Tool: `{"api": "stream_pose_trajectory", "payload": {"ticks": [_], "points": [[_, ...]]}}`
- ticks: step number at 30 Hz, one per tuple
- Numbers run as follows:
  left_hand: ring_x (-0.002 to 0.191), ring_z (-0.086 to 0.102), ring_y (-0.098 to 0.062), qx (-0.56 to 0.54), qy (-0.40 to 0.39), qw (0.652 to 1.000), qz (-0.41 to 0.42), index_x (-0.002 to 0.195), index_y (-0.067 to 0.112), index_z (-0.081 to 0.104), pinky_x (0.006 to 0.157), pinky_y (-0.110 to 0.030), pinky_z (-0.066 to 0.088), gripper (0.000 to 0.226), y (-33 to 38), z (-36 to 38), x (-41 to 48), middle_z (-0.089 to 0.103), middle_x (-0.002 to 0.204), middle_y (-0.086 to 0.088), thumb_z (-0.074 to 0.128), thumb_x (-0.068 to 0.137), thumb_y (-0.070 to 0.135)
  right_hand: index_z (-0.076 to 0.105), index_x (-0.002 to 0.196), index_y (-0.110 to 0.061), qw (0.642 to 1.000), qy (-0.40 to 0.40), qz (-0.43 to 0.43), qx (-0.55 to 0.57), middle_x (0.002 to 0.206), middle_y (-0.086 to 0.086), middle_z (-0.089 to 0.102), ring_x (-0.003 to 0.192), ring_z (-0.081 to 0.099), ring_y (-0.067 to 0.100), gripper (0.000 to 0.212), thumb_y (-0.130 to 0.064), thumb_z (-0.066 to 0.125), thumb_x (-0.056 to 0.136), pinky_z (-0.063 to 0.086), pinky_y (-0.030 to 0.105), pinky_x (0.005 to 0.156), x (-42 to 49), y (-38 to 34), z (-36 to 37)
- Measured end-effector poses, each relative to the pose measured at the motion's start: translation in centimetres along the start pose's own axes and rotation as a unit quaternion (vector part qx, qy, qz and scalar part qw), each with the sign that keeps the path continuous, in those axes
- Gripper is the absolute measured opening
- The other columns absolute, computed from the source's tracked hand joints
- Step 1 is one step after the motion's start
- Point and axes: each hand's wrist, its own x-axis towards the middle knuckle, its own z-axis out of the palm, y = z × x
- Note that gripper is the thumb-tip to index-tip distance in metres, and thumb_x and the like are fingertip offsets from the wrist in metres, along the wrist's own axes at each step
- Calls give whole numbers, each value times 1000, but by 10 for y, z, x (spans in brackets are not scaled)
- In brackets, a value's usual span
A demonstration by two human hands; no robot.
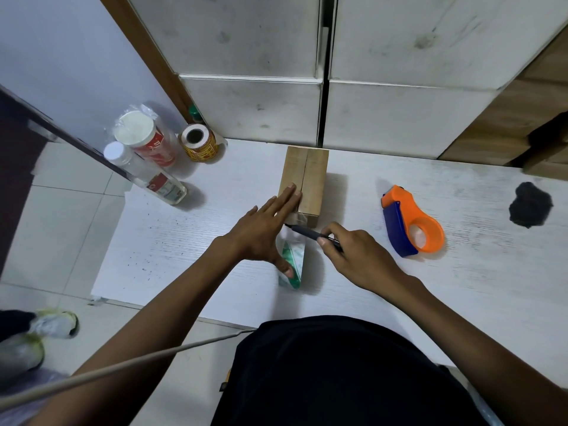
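Centrally on the white wood-grain surface (184, 241) stands a small brown cardboard box (310, 179), near the white cabinets (252, 112). The left grip (261, 236) lies open, its straight fingers resting on the box's near left edge. The right grip (353, 253) pinches a slim black pen (307, 233), whose tip is at the box's near end.

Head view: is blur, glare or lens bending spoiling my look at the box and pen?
Head view: box and pen are sharp, with no glare; a soft shadow falls right of the box; the wide lens splays the cabinet doors and table edges; shoes at lower left are blurred.
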Motion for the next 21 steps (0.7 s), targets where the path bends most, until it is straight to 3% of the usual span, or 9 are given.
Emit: {"api": "stream_pose_trajectory", "payload": {"ticks": [6,13,19,21], "points": [[155,15,-27,0,15,1000,9,154,34,-21,112,-59,38,158,0,0,0,-24,165,12,86,45,73,54,109,-17,999,-2,1,-32,71,-5,56,58,51,20,26,-39,44,102,29,30,48,3,-6,4],[154,18,-27,21,17,1000,3,154,34,-20,105,-52,48,158,3,-4,-2,-24,165,13,89,45,69,56,107,-18,997,22,17,-66,88,9,74,74,68,32,25,-40,46,100,54,38,59,5,-16,0],[153,22,-23,26,16,1000,-7,157,28,-15,98,-46,52,156,9,-7,-5,-24,165,12,91,48,64,61,113,-22,996,38,9,-77,89,7,74,75,67,31,25,-39,48,98,47,33,58,1,-22,-9],[153,23,-24,32,16,999,-8,157,28,-15,96,-45,52,156,11,-8,-5,-24,165,13,90,48,65,62,116,-23,996,35,5,-85,90,8,74,77,67,31,28,-38,48,98,51,35,60,3,-24,-10]]}}
